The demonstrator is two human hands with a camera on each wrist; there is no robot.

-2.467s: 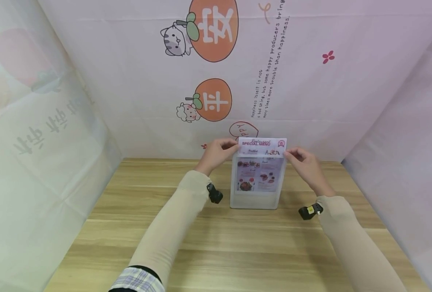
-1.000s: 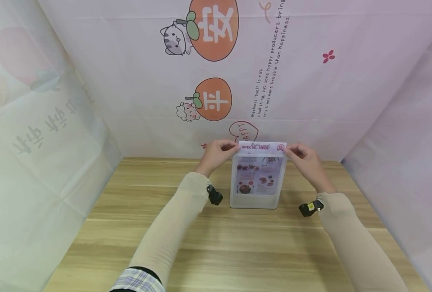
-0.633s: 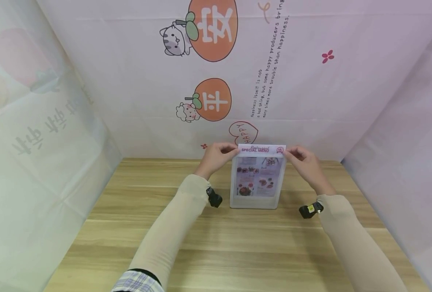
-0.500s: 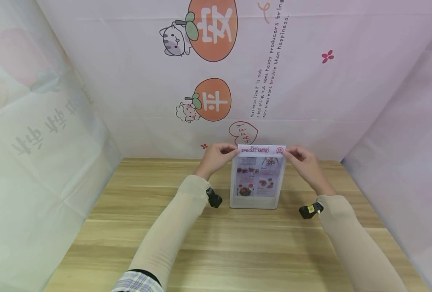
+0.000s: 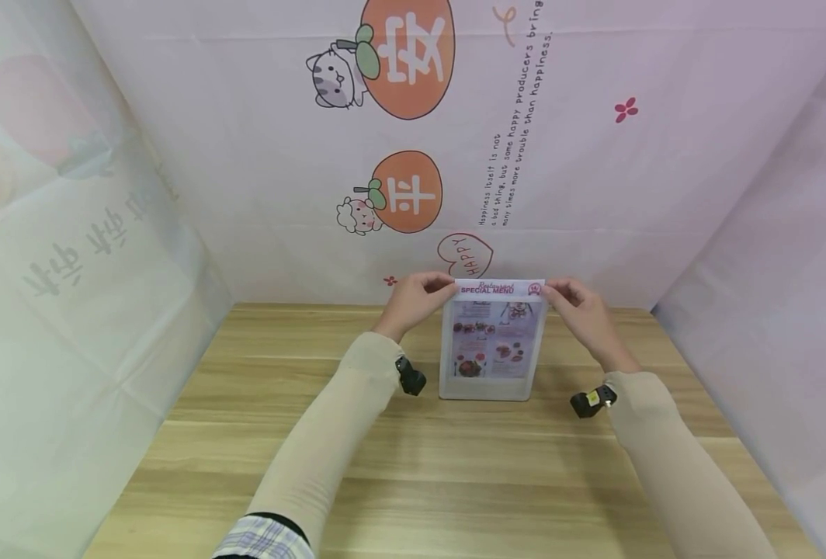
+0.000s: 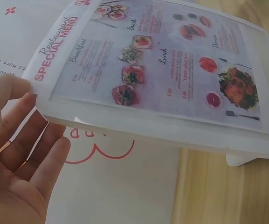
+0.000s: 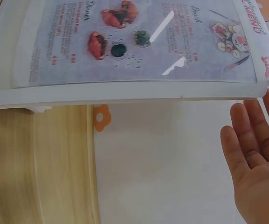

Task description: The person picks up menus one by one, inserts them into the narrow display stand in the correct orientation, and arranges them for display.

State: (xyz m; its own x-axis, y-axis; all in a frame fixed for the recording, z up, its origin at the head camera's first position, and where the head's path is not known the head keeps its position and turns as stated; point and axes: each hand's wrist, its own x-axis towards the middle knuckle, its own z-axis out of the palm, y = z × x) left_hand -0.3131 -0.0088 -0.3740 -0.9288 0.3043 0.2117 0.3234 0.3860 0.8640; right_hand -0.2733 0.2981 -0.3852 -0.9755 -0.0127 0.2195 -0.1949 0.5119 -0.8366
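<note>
A printed menu sheet (image 5: 499, 289) headed "Restaurant SPECIAL MENU" sits mostly inside a white-framed, clear-fronted sign holder (image 5: 485, 390) that stands upright on the table. Only its header strip rises above the holder's top edge. My left hand (image 5: 413, 303) pinches the sheet's upper left corner between thumb and index finger, and my right hand (image 5: 590, 322) does likewise at the upper right corner. In the left wrist view, the other fingers (image 6: 50, 163) stay loose beside the frame. The right wrist view shows the menu (image 7: 143, 44) behind the glossy front, with relaxed fingers (image 7: 239, 126) beside the holder's corner.
The wooden table (image 5: 455, 481) ends against a white printed cloth (image 5: 266, 155) just behind the holder. More cloth hangs at the left (image 5: 91, 310) and right (image 5: 769, 310). A small black camera is strapped to each wrist.
The menu sheet has slid down into the holder, so less of it shows above the top edge. Both hands have lowered slightly with it, keeping their pinch. The holder stays in place.
</note>
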